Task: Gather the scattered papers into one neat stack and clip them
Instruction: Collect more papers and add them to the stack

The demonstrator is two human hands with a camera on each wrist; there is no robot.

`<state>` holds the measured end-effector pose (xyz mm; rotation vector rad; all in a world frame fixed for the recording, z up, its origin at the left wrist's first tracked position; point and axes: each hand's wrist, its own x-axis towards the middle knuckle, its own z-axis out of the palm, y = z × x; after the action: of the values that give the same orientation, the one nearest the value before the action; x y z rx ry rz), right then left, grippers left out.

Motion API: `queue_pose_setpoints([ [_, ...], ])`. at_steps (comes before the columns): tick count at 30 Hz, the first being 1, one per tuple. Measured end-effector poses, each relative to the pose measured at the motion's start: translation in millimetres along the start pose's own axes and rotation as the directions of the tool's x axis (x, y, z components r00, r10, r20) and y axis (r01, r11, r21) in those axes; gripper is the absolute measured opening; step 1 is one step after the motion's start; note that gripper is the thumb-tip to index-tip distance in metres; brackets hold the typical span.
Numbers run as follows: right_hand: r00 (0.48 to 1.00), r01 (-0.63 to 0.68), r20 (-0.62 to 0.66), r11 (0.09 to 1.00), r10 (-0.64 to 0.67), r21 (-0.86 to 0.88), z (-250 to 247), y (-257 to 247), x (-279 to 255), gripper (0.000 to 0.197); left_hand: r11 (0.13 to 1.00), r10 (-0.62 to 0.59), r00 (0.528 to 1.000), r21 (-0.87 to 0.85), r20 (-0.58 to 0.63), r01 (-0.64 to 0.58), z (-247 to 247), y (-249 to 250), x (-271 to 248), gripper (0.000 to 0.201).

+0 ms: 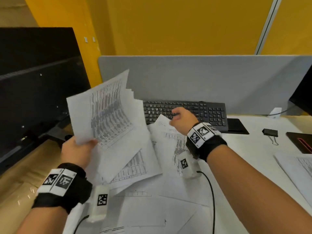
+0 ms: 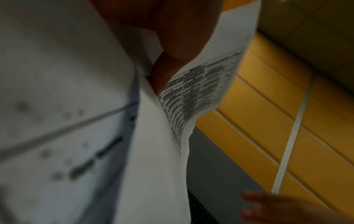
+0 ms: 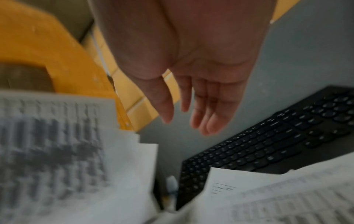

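White desk (image 1: 253, 149): left hand (image 1: 76, 153) pinches fanned printed papers (image 1: 108, 115); right hand (image 1: 183, 119) relaxed, empty.

White sheets, black gear, yellow wall.
The papers (image 1: 108, 114) are white with grey-black printed tables; the keyboard (image 1: 202, 112) and binder clip (image 1: 269, 132) are black; the partition (image 1: 202, 78) is grey.

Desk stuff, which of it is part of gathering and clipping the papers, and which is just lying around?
For the job:
held papers in the left hand
loose papers on the desk
papers at the right edge
binder clip
right hand, empty

Just lying about:
keyboard
monitor
gray divider
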<state>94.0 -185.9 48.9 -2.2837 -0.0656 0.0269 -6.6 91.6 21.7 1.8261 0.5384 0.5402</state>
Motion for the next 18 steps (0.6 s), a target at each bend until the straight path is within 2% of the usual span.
queue_pose_setpoints([
  [1,0.999,-0.032,0.024,0.983,0.037,-0.181,4.5,3.5,7.6,0.04,1.0,-0.001,1.0,0.027,-0.011,0.001,-7.3,-3.6,2.5,0.019],
  [3,0.987,-0.008,0.137,0.889,0.079,-0.457,21.1,9.1,16.5,0.038,0.999,-0.037,0.998,0.019,-0.047,0.038,-16.5,-11.8,4.8,0.023],
  [5,0.97,0.051,0.222,0.804,0.102,-0.592,45.4,14.7,19.6,0.042,0.995,-0.098,0.993,-0.016,-0.065,0.098,-19.4,-18.7,3.3,0.033],
  [9,0.924,0.109,0.353,0.784,0.147,-0.611,91.7,24.2,31.2,0.087,0.987,-0.156,0.986,-0.048,-0.052,0.154,-16.9,-32.5,-0.4,0.043],
  [11,0.921,0.141,0.364,0.751,0.14,-0.646,101.5,28.1,36.8,0.096,0.984,-0.174,0.984,-0.043,-0.035,0.172,-16.9,-37.1,-1.1,0.043],
  [13,0.938,0.152,0.324,0.697,0.121,-0.701,103.9,31.9,40.3,0.096,0.981,-0.189,0.982,-0.045,-0.028,0.187,-17.6,-41.0,-1.3,0.045],
  [15,0.953,0.102,0.273,0.702,0.135,-0.705,100.8,31.6,40.7,0.096,0.981,-0.192,0.981,-0.037,-0.026,0.191,-17.9,-44.5,0.2,0.046],
  [16,0.955,0.085,0.262,0.714,0.14,-0.695,97.8,30.1,39.8,0.092,0.981,-0.194,0.981,-0.032,-0.027,0.193,-17.6,-45.4,1.3,0.046],
  [18,0.948,0.068,0.274,0.74,0.161,-0.669,88.8,24.9,37.1,0.069,0.98,-0.198,0.98,-0.028,-0.028,0.197,-17.2,-45.8,2.8,0.046],
])
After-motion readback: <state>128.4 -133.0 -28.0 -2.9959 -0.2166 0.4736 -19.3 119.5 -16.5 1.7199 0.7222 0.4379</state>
